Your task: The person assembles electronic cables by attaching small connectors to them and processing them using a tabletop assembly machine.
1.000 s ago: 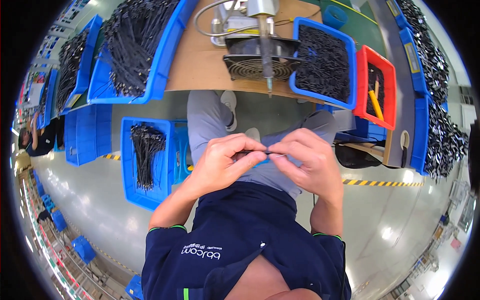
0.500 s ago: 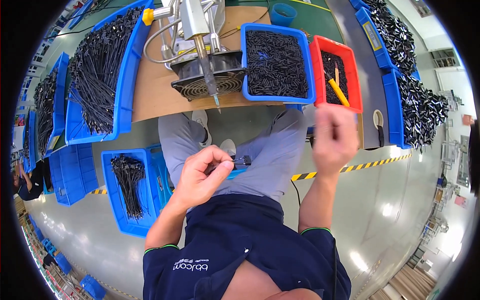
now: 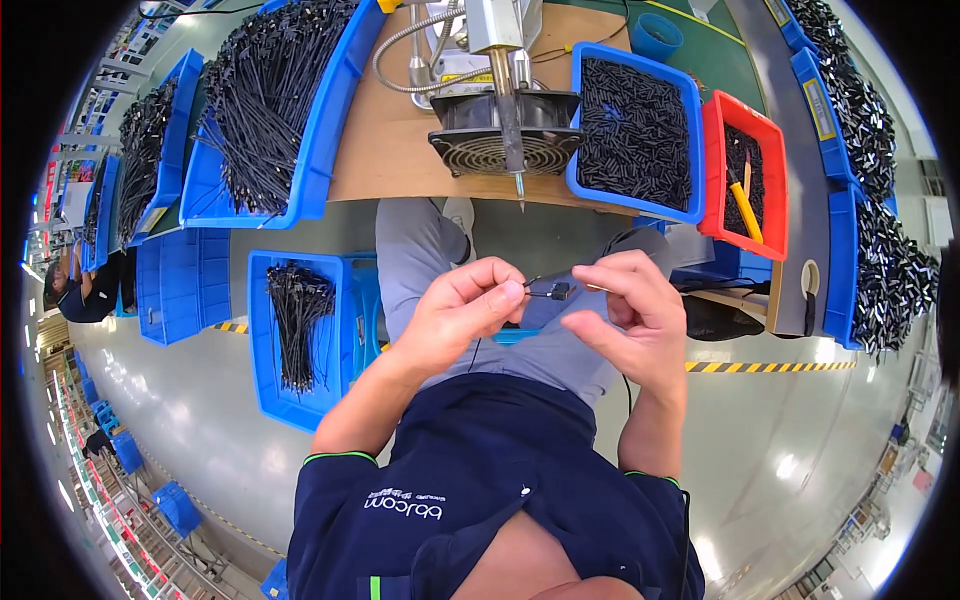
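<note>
My left hand (image 3: 475, 305) pinches a thin black cable between thumb and forefinger. The cable's small black connector (image 3: 562, 291) points right, out past the fingertips. My right hand (image 3: 640, 315) is raised just to the right of it, thumb and forefinger apart on either side of the connector. Whether any tiny part sits at the curled right fingers is too small to tell. Above both hands, a soldering iron (image 3: 513, 130) hangs tip-down from its stand, in front of a black fan (image 3: 505, 150).
A blue bin of black cables (image 3: 310, 190) stands left on the bench. Right of the fan are a blue tray of small black tubes (image 3: 630, 208) and a red bin (image 3: 715, 150) with a yellow-handled tool (image 3: 745, 212). Below left, another blue bin (image 3: 265, 370) holds bundled cables.
My right hand has come from beside the red bin, in and down to the connector. My left hand still pinches the cable. The view has shifted, so the bench sits further right.
</note>
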The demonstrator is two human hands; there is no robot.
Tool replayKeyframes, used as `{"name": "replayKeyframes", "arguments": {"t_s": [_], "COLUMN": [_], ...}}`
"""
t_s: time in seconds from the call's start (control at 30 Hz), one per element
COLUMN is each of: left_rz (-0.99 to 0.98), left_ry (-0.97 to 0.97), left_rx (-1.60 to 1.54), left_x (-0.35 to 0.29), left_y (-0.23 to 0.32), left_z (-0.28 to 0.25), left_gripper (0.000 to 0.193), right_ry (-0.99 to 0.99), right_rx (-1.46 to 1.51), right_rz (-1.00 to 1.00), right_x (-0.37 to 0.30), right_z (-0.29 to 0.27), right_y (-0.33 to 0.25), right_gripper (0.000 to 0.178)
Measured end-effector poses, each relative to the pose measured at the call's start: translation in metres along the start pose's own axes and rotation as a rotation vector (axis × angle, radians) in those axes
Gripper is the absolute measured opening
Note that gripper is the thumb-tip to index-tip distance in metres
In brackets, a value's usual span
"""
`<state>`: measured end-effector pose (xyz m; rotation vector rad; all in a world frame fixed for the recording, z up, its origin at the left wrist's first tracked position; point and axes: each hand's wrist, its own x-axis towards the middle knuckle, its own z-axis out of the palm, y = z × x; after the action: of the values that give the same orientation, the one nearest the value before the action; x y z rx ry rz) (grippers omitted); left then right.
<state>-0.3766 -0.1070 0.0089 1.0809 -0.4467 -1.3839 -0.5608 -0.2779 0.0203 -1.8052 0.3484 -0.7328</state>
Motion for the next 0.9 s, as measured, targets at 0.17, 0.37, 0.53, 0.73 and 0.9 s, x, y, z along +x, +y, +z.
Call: {"name": "replayKeyframes", "arguments": {"t_s": [0.17, 0.37, 0.53, 0.73, 0.9], "left_rz": [-0.015, 0.544, 0.626, 0.521, 0.395], "left_ry": [0.003, 0.24, 0.246, 0.285, 0.273], "left_rx": [0.11, 0.767, 0.88, 0.802, 0.576], "left_x": [0.003, 0.008, 0.009, 0.008, 0.009], "left_y": [0.001, -0.008, 0.0, -0.003, -0.005], "left_z": [0.002, 0.015, 0.024, 0.024, 0.023], "left_gripper": [0.017, 0.029, 0.025, 0.016, 0.015], "right_ry": [-0.011, 0.068, 0.111, 0.156, 0.167], "right_rx": [-0.032, -0.022, 0.064, 0.265, 0.355], "right_rz": [0.033, 0.097, 0.135, 0.17, 0.167], "right_x": [-0.002, -0.004, -0.009, -0.018, -0.021], "right_z": [0.007, 0.019, 0.028, 0.037, 0.042], "right_y": [0.007, 0.006, 0.014, 0.026, 0.025], "right_gripper": [0.025, 0.015, 0.013, 0.013, 0.016]}}
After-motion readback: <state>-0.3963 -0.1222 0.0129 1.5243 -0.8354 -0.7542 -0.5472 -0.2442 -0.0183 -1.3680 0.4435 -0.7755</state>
